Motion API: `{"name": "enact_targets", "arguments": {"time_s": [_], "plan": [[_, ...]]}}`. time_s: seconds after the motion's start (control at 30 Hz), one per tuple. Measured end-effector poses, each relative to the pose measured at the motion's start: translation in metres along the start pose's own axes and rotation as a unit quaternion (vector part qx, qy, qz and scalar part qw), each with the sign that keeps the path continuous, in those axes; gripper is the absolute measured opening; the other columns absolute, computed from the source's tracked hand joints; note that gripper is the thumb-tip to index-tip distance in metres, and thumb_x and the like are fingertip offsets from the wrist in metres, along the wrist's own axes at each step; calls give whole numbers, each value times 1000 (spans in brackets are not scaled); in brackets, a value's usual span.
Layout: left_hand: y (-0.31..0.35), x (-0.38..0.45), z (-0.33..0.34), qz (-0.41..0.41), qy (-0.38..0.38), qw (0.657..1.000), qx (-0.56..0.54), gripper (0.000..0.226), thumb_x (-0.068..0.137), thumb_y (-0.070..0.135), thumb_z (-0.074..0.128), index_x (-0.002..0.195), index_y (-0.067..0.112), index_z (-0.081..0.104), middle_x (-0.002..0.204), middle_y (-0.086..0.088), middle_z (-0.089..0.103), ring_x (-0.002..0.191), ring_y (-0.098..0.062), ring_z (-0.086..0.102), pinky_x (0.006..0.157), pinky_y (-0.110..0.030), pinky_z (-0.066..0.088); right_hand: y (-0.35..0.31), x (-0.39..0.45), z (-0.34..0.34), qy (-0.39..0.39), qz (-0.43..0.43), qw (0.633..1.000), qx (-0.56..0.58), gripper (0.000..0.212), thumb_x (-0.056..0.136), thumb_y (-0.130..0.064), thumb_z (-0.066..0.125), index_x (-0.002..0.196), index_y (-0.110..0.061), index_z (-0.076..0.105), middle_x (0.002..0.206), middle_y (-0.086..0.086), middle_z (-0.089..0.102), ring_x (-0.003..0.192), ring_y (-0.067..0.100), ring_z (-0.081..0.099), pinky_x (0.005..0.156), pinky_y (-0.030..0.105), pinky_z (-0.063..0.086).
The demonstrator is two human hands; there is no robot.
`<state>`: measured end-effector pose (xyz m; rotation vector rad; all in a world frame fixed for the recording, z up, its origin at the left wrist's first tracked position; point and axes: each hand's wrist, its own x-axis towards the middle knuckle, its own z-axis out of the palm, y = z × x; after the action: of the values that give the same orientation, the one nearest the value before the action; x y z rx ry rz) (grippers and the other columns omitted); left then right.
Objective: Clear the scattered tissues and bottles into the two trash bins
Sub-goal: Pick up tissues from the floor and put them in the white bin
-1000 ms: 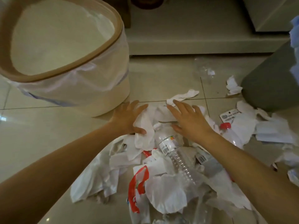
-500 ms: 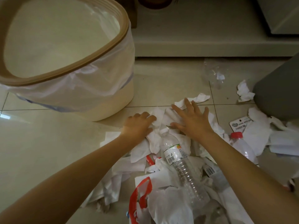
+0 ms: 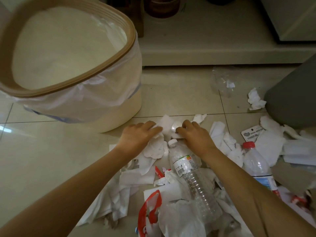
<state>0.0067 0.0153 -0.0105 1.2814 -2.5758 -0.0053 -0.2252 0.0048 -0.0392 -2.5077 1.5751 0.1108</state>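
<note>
White tissues (image 3: 153, 149) lie heaped on the tiled floor in front of me. My left hand (image 3: 138, 134) and my right hand (image 3: 195, 134) both have curled fingers gripping tissues at the far end of the heap. A clear bottle with a white cap (image 3: 189, 175) lies between my forearms. A second bottle with a red cap (image 3: 256, 161) lies to the right. The cream bin (image 3: 123, 106), lined with a white bag and tan-rimmed, stands at upper left. The grey bin (image 3: 294, 100) is at the right edge.
A crumpled tissue (image 3: 255, 100) and a clear crushed plastic piece (image 3: 222, 82) lie beside the grey bin. A red-and-white plastic bag (image 3: 150, 214) and a paper tag (image 3: 252, 134) sit in the litter. A raised step (image 3: 205, 55) runs along the back.
Both hands went from flat, spread fingers on the tissues to curled fingers gathering them together. The view has moved closer to the floor.
</note>
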Motion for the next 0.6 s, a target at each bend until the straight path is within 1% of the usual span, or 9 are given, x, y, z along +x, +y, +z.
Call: {"name": "enact_targets", "arguments": {"time_s": [0.07,0.13,0.23,0.3,0.37,0.43,0.5,0.57,0.6], "plan": [[-2,-6,-9,12,10,1000,15,65,54,10,87,107,24,54,97,-5,70,53,-23,62,37,-22,41,-4,-3,-7,13,-5,1000,3,39,50,-8,88,79,-12,63,78,7,55,58,24,52,38,22,26],[-5,-11,-20,21,23,999,27,68,56,10,87,112,24,52,103,-7,70,60,-25,64,40,-27,48,-9,-6,-22,45,-9,999,13,42,48,-4,88,81,-14,65,80,7,57,60,25,55,39,22,26],[-7,-15,-42,36,67,996,37,55,65,7,82,113,21,61,108,-10,68,69,-26,67,48,-32,53,-18,-12,-53,111,-28,993,16,46,47,4,84,87,-14,68,84,9,60,63,27,57,41,22,27],[-6,-17,-63,51,92,994,43,47,70,6,79,113,19,66,110,-10,68,74,-26,68,51,-33,55,-23,-17,-76,162,-40,986,21,44,54,9,78,90,-14,69,87,9,61,65,27,57,38,23,32],[-3,-18,-86,66,117,989,57,42,74,6,76,114,17,68,109,-11,68,77,-26,69,54,-34,55,-28,-22,-98,215,-50,975,28,37,64,9,73,92,-15,68,90,8,60,69,26,57,39,27,42],[-1,-19,-109,76,141,984,78,38,79,9,72,116,17,68,110,-10,68,83,-25,69,59,-34,57,-34,-26,-122,265,-56,962,31,31,72,7,70,93,-16,67,91,6,60,72,24,57,42,31,48],[0,-16,-133,77,165,979,94,38,81,14,72,118,16,66,112,-11,67,87,-25,68,64,-34,57,-40,-29,-147,313,-67,947,38,20,79,-1,68,94,-14,67,92,6,60,75,23,58,45,31,50],[0,-10,-156,76,206,970,107,38,81,15,73,119,15,64,111,-12,68,86,-26,69,65,-35,58,-47,-29,-173,352,-83,931,46,11,86,-11,62,96,-12,66,94,8,61,77,21,57,52,26,49],[0,-7,-168,77,229,964,111,37,83,15,72,119,15,62,110,-13,68,85,-26,69,65,-36,58,-51,-28,-184,367,-89,925,47,14,88,-17,59,98,-10,66,96,8,61,77,20,56,55,22,46]]}}
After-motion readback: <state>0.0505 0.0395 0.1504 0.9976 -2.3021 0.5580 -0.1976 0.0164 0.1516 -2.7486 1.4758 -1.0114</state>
